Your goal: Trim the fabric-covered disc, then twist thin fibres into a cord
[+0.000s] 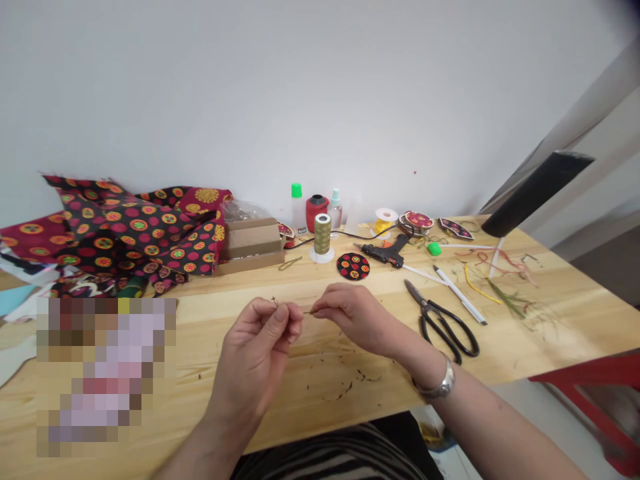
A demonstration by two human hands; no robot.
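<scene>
My left hand (260,347) is closed in a pinch just above the wooden table (320,373), holding a thin dark thread end by its fingertips. My right hand (350,313) is also pinched and meets the left at the fingertips, gripping something fine, perhaps a needle or the same thread; it is too small to name. A silver bracelet sits on my right wrist. Behind the hands stands an olive thread spool (323,235), and a round patterned fabric disc (353,266) lies flat nearby.
Black scissors (443,321) and a white pen (459,295) lie right of my hands. A black glue gun (387,253), bottles (298,207), a red spool (316,210), yellow ribbon (385,219) and fabric pieces line the back. Patterned cloth (130,233) piles at the left beside cardboard (253,245).
</scene>
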